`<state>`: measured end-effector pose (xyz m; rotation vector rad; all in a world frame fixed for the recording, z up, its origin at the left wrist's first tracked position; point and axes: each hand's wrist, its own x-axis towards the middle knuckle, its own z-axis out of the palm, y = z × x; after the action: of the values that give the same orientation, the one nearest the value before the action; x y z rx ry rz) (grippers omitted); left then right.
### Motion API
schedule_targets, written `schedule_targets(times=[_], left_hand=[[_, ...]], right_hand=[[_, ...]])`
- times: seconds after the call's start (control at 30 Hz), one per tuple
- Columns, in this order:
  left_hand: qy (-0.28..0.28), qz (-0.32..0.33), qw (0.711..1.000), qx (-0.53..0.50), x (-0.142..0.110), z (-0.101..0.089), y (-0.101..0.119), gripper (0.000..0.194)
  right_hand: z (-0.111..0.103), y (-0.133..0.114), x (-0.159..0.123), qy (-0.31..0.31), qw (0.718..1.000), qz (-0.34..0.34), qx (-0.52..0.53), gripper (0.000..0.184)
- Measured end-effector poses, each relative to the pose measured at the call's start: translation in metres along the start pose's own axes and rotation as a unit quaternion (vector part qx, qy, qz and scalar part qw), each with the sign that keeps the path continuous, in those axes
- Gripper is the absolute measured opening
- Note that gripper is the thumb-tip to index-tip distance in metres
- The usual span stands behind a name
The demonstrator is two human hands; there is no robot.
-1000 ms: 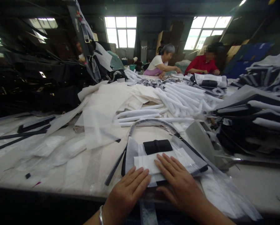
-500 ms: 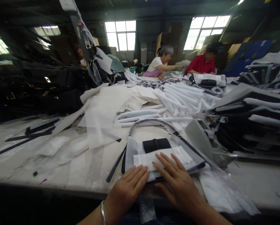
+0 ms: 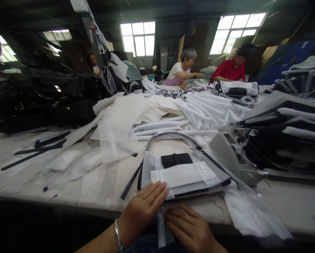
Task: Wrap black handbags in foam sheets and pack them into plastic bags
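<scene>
A handbag (image 3: 147, 165) wrapped in pale sheeting lies at the table's front, its covered handle (image 3: 170, 134) arching away from me. On it sit a black rolled piece with a band (image 3: 176, 160) and a white packet in clear film (image 3: 181, 174). My left hand (image 3: 147, 202) rests on the bag's lower left corner, fingers stretched and side by side. Lower down, at the table edge, my right hand (image 3: 189, 225) has its fingers closed together at a clear plastic strip (image 3: 161, 228) hanging below the bag. Their exact hold on the strip is partly hidden.
White wrapped tubes (image 3: 199, 109) and pale sheets (image 3: 120, 123) cover the table beyond. Black bags (image 3: 68, 95) are piled left, more wrapped bags (image 3: 286, 147) right. Black strips (image 3: 38, 151) lie on the left. Two people (image 3: 178, 72) work across the table; another is partly visible.
My right hand has left the white packet and moved down toward me, to the plastic strip at the table edge. My left hand stays on the bag's corner.
</scene>
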<state>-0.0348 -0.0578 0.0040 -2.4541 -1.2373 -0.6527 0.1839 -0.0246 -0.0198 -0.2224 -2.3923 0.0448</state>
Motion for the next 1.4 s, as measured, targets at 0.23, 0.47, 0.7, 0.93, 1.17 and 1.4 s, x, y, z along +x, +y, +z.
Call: schedule_targets(times=[0.23,0.47,0.7,0.93,1.17,1.4], left_hand=[[-0.006,-0.011,1.0,0.016,-0.001,0.002,0.001,0.041],[-0.025,-0.007,1.0,0.006,0.0,0.002,0.0,0.041],[-0.025,-0.017,1.0,0.002,0.001,0.001,0.001,0.042],[-0.029,-0.028,0.999,0.001,0.0,0.001,0.003,0.042],[-0.03,-0.041,0.998,-0.027,0.0,-0.001,0.003,0.043],[0.02,-0.072,0.996,-0.046,-0.001,0.002,0.005,0.039]], right_hand=[[-0.013,-0.006,-0.009,-0.024,0.999,-0.021,0.003,0.036],[-0.014,-0.008,-0.015,-0.031,0.999,-0.029,-0.02,0.034],[-0.024,-0.011,-0.009,-0.042,0.997,-0.052,-0.026,0.034],[-0.025,-0.013,-0.005,-0.035,0.998,-0.049,-0.031,0.035],[-0.044,-0.002,0.016,-0.03,0.999,-0.042,-0.013,0.035],[-0.05,0.015,0.048,-0.022,0.997,0.067,-0.009,0.026]])
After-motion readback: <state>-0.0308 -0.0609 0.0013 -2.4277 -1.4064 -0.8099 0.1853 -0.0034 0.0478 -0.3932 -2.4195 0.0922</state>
